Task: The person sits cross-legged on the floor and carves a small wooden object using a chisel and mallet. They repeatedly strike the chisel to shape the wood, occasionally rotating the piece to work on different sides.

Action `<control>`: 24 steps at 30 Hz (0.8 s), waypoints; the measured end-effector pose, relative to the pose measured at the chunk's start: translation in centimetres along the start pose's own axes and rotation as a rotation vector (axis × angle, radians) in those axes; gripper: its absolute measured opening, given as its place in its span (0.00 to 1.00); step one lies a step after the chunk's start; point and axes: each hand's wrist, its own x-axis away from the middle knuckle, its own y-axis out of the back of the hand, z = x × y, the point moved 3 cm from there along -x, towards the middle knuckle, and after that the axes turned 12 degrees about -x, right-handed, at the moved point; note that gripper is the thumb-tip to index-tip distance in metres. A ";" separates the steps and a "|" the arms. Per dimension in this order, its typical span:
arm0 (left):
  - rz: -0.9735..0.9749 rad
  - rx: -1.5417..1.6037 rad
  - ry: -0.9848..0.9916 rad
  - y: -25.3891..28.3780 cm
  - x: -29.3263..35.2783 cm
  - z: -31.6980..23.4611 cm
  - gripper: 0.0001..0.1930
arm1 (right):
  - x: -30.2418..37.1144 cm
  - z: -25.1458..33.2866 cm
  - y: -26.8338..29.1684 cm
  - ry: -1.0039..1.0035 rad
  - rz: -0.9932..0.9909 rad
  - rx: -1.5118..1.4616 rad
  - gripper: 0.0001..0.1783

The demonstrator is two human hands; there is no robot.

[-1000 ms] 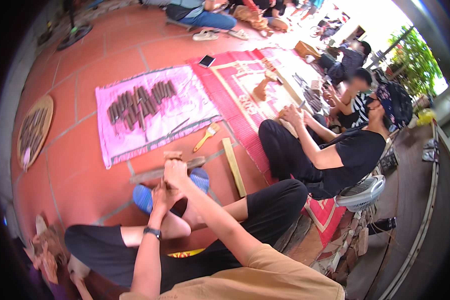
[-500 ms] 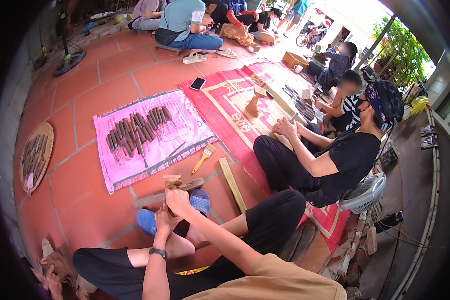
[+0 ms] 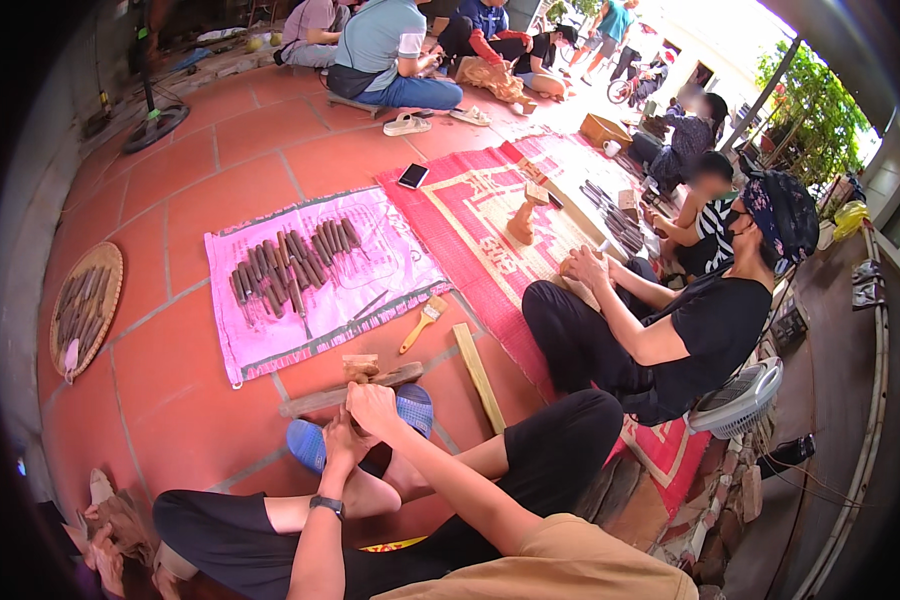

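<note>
Both hands are closed close together, low in front of my crossed legs. My right hand (image 3: 372,407) is uppermost, its fingers curled against a pale wooden carving (image 3: 360,367) whose blocky end sticks out beyond it. Just below and to the left, my left hand (image 3: 344,442), with a dark watch on the wrist, is also closed; what its fingers grip is hidden. Under the carving lies a weathered wooden bar (image 3: 315,402) on the tiles. A pair of blue slippers (image 3: 415,408) sits around my hands, partly covered by them.
Ahead, many dark-handled carving tools (image 3: 280,265) lie on a pink cloth (image 3: 235,350). A paintbrush (image 3: 425,323) and wooden strip (image 3: 478,378) are nearby. More tools fill a round basket (image 3: 110,330). At right, another person (image 3: 705,320) works on a red mat (image 3: 470,230).
The whole view has shifted slightly, so things sit a little farther right. My hands stay closed together by the carving, with hardly any movement between them.
</note>
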 end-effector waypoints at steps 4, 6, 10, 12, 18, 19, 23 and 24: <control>0.021 -0.052 0.006 -0.6 0.1 -1.3 0.53 | -1.5 -2.7 -1.0 -0.027 -0.027 0.036 0.07; 0.052 -0.033 0.013 -0.8 0.2 -0.9 0.54 | -1.4 -2.4 -1.4 -0.044 -0.001 0.044 0.07; 0.042 -0.023 0.018 0.0 0.3 0.2 0.53 | 0.9 0.1 -0.1 -0.005 0.001 -0.104 0.09; 0.039 -0.013 0.016 0.6 0.2 -0.5 0.53 | 0.2 -0.1 0.8 0.038 -0.060 -0.107 0.09; 0.034 -0.060 -0.002 0.1 0.3 -1.7 0.53 | -1.0 -3.7 -1.4 0.000 -0.005 0.045 0.10; 0.026 -0.058 0.010 0.0 0.4 -0.7 0.53 | -0.7 -2.3 -1.3 0.008 -0.014 -0.003 0.10; 0.032 -0.033 0.017 -0.1 0.2 0.5 0.54 | 0.6 -0.1 0.4 0.043 -0.036 -0.081 0.10; 0.036 -0.031 0.018 0.0 0.3 0.2 0.54 | 0.6 -0.3 0.4 0.048 -0.049 -0.086 0.10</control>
